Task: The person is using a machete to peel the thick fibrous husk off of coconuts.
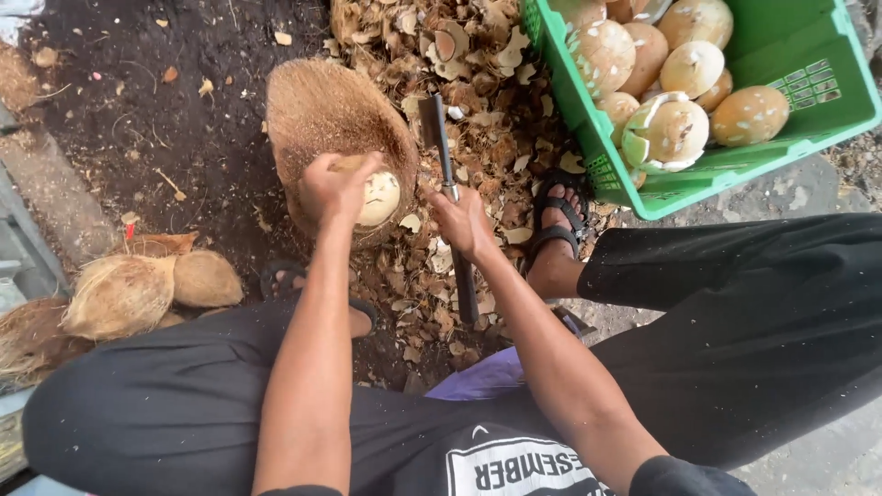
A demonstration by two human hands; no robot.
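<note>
My left hand [336, 186] grips a partly peeled coconut [379, 197], pale where the shell is cut, resting on a round fibrous husk block [322, 115]. My right hand [462, 223] holds the handle of a cleaver [434, 129], whose dark blade points away from me just right of the coconut. Brown shell chips [478, 101] litter the ground around the block. My sandalled right foot [558, 216] stands among the chips, and my left foot [285, 278] shows under my left arm.
A green plastic crate [790, 55] at the upper right holds several peeled coconuts [666, 129]. Unpeeled brown coconuts [147, 285] lie at the left on dark soil. A grey concrete edge runs along the far left.
</note>
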